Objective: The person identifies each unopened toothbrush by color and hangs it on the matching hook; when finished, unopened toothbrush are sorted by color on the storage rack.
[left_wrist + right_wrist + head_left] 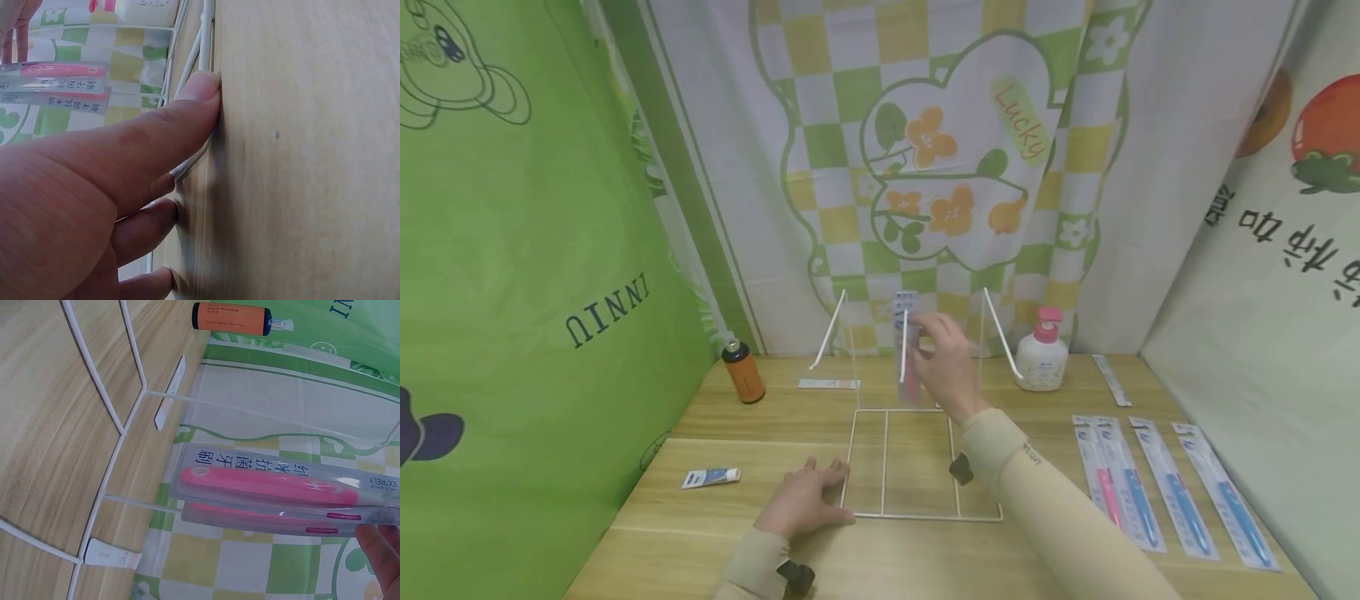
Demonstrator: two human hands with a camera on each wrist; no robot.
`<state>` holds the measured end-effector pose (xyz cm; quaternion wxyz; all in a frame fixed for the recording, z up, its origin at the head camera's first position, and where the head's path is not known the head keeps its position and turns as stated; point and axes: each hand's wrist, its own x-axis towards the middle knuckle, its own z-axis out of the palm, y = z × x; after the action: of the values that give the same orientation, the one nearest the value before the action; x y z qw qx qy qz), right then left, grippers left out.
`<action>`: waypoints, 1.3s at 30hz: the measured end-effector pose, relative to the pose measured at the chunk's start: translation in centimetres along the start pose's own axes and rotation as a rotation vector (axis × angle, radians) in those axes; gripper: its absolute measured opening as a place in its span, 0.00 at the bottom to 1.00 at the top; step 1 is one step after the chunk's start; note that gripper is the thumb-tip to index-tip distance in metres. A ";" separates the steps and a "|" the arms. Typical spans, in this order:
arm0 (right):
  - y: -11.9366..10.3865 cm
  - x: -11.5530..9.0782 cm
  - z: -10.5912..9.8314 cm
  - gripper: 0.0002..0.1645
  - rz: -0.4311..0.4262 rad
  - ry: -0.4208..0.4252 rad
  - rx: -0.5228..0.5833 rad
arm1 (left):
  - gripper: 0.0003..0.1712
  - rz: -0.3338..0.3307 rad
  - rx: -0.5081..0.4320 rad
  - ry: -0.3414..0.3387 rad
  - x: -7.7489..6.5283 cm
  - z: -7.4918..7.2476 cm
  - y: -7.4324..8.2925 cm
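Observation:
A white wire display rack [883,462] stands on the table, its hooks raised at the back. My left hand [808,498] rests at its front left corner. In the left wrist view the thumb [200,87] presses on the wire, and the other fingertips touch the tabletop beside it. My right hand [947,362] pinches a packaged pink toothbrush [907,350] by its upper part at the middle hook. In the right wrist view two such packs [269,484] hang close together, one behind the other. The hook's contact with the nearer pack is hard to see.
Several packaged toothbrushes [1176,487] lie at the right. Behind them stands a pink-topped pump bottle [1042,354], with a thin white packet [1111,379] nearby. An orange bottle [743,372] and a small tube [711,477] are at the left. Another flat strip [829,384] lies behind the rack.

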<state>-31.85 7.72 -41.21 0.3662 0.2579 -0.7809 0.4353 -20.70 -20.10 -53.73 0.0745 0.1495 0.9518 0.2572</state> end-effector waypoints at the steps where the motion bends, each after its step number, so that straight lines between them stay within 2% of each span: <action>1: 0.0 0.0 0.0 0.26 0.000 0.001 0.001 | 0.50 0.001 0.000 0.000 0.0 0.0 0.0; 9: 0.4 -0.3 -0.1 0.29 -0.003 0.011 0.062 | 0.49 -0.008 -0.006 -0.004 0.0 0.0 0.2; 14: 1.4 -1.3 -1.1 0.33 -0.022 0.014 0.115 | 0.50 -0.007 -0.004 0.000 0.1 0.0 0.2; 17: 2.3 -2.4 -2.4 0.36 -0.031 0.008 0.080 | 0.50 -0.004 0.002 -0.001 0.1 0.1 0.1; 24: 4.5 -5.1 -6.3 0.41 0.080 -0.067 0.036 | 0.50 -0.007 -0.002 0.007 0.0 0.2 0.0; 31: 8.2 -7.3 -9.9 0.40 0.046 -0.021 -0.141 | 0.51 -0.003 -0.003 0.013 0.1 0.4 -0.3; 34: 9.8 -8.2 -11.6 0.42 0.100 -0.042 -0.159 | 0.51 -0.001 -0.003 0.015 0.1 0.4 -0.4; 39: 12.0 -9.9 -14.9 0.43 0.308 -0.217 -0.074 | 0.51 -0.001 -0.003 0.010 0.1 0.5 -0.4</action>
<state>-29.41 27.37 -49.68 0.2182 0.1671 -0.8616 0.4267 -20.84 -20.19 -54.38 0.0701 0.1477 0.9519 0.2592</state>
